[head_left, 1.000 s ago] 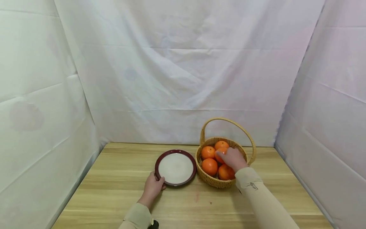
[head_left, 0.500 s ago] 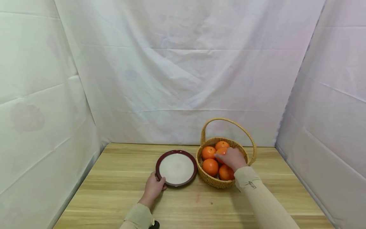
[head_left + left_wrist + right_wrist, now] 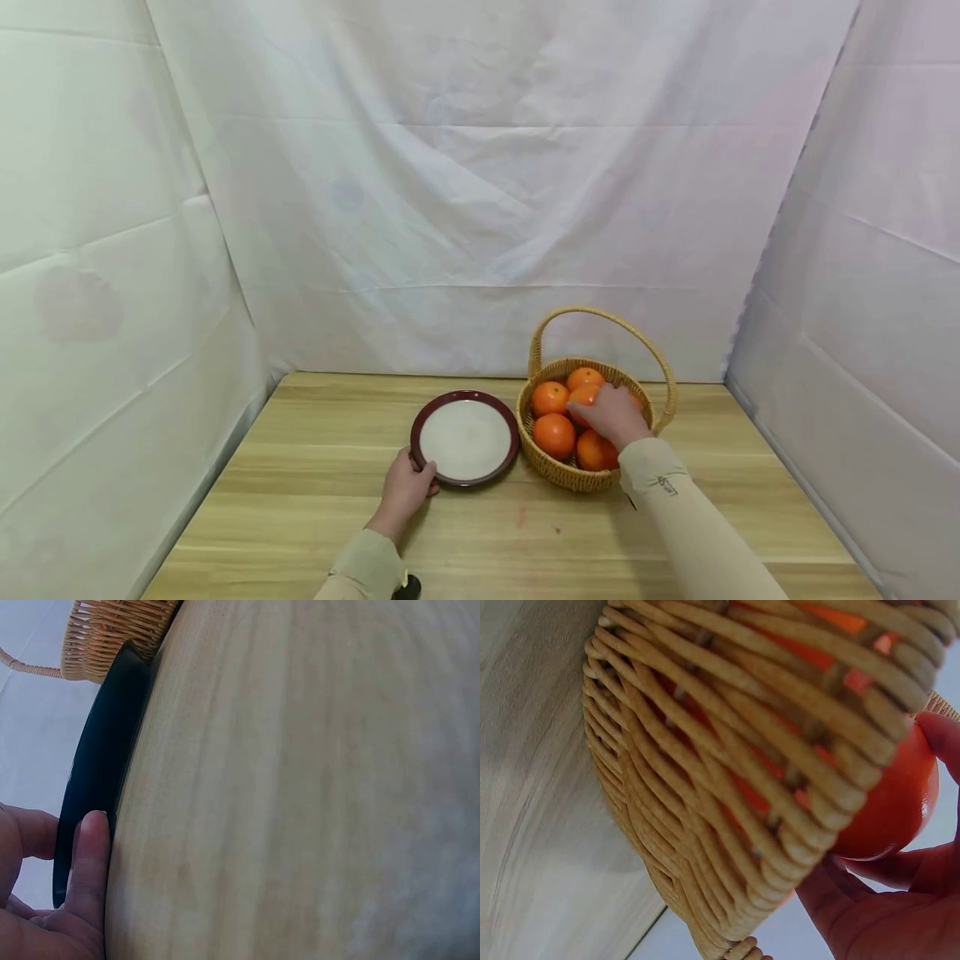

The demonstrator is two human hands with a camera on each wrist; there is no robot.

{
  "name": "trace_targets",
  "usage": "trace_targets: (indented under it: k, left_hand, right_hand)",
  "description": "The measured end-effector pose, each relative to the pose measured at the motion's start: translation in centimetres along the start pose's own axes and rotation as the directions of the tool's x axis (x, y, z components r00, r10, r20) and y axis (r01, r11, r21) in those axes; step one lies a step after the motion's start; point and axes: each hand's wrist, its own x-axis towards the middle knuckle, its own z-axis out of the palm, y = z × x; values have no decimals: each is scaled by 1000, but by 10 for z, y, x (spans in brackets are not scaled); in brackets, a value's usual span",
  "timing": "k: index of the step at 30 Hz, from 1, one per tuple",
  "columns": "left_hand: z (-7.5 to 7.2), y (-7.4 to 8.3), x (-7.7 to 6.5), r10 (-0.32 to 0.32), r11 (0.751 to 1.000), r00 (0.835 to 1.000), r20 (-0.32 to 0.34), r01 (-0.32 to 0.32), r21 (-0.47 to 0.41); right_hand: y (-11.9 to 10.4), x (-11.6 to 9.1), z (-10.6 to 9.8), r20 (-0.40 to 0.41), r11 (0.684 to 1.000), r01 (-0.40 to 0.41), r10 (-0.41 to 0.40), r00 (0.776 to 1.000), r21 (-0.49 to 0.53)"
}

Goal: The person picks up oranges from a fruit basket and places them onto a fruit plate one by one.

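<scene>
A white plate (image 3: 465, 440) with a dark red rim lies on the wooden table. My left hand (image 3: 407, 487) pinches its near left edge, thumb over the rim; in the left wrist view, a finger reaches under the dark plate side (image 3: 105, 742). Right beside the plate stands a round wicker basket (image 3: 558, 473) holding several oranges. Inside it my right hand (image 3: 617, 415) grips one orange (image 3: 582, 400) from above. The right wrist view shows thumb and fingers curled round that glossy orange (image 3: 900, 806) at the basket's rim, partly hidden by the weave.
A tall arched handle (image 3: 600, 315) rises over the basket, behind my right hand. White cloth (image 3: 465, 208) hangs at the back and on both sides of the wooden table (image 3: 322, 433). A small dark object (image 3: 407, 587) shows by my left sleeve.
Both hands keep their places on the plate and the orange. A sliver of another orange now shows to the right of my right hand. The whole view has shifted slightly.
</scene>
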Motion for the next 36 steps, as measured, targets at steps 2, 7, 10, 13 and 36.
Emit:
trace_targets:
  k: [2, 7, 10, 13, 36]
  left_hand:
    - [0, 0, 1, 0, 1000, 1000, -2, 0, 3]
    - [2, -2, 1, -9, 1000, 1000, -6, 9, 9]
    - [2, -4, -1, -10, 1000, 1000, -10, 10, 9]
    - [2, -5, -2, -6, 1000, 1000, -16, 6, 13]
    - [4, 0, -2, 23, 1000, 1000, -5, -22, 5]
  right_hand:
    - [1, 1, 1, 1, 1000, 0, 0, 1000, 10]
    - [4, 1, 3, 1, 1000, -1, 1, 1000, 24]
    - [6, -1, 5, -8, 1000, 11, -10, 1000, 27]
    - [7, -3, 6, -34, 999, 31, -30, 999, 43]
    - [1, -28, 3, -128, 980, 42, -17, 992, 195]
